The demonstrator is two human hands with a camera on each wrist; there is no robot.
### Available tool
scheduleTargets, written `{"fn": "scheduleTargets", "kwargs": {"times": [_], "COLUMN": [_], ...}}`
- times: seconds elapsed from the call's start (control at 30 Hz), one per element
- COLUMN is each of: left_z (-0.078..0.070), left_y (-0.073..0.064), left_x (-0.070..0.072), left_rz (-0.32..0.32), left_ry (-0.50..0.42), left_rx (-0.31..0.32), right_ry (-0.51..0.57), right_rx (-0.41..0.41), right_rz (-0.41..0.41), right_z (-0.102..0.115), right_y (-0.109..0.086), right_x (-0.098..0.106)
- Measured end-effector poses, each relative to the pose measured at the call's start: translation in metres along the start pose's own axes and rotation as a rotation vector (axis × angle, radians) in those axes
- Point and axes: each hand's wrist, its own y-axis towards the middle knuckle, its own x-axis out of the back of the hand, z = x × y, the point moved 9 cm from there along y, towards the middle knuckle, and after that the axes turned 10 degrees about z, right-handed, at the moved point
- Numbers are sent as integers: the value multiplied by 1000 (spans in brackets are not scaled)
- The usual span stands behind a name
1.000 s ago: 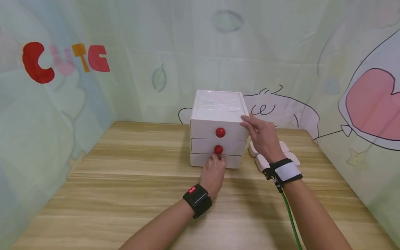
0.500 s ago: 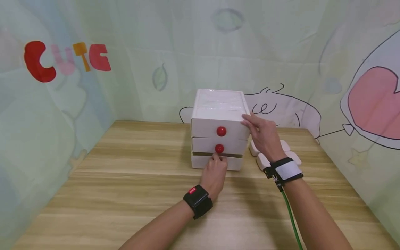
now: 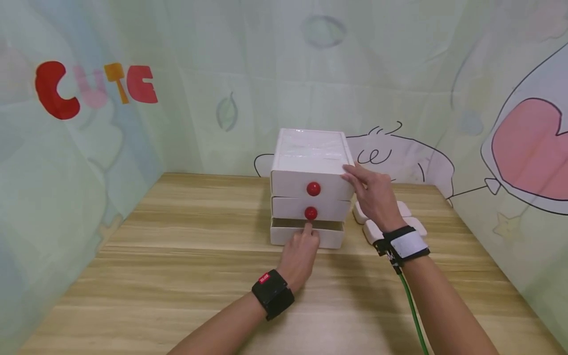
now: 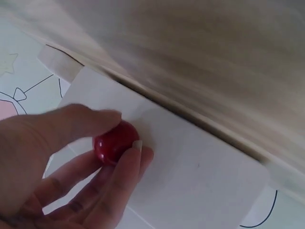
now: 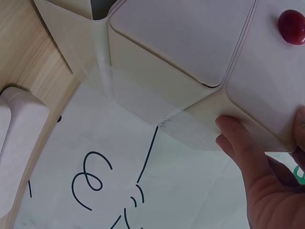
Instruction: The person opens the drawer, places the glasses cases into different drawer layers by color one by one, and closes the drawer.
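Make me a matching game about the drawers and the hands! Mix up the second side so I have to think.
Column one:
1. Bottom drawer
2. Top drawer
3. Left hand
4. Right hand

Column two:
A. Holding the white cabinet near a top corner
B. Closed
C. Pinching a red knob
D. Partly open

Right pairs: 1-D, 2-B, 3-C, 4-A

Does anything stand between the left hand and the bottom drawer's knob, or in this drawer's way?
Nothing visible does: the left hand pinches the red knob, and only that hand and its arm show before the bottom drawer. The white pieces lie to its right.
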Motion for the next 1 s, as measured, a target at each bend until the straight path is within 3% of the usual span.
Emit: {"fn": "scheduleTargets", "kwargs": {"times": [0.3,0.77,1.0], "left_z": [-1,-3,-6], "left_y": [-7,-20,-26], "left_x": [5,7,10], "left_rz": [-34,76,101], "left_ry": [0,-55,-47], "left_rx": [-52,-95,-105], "right_ry": [3,5,8], "right_rx": [-5,-13,-13], "right_rz": [-5,-2,-6], "right_z": [-1,-1,-1], "right_y": [0,-1,-1], "right_x": [0,-2,-1]}}
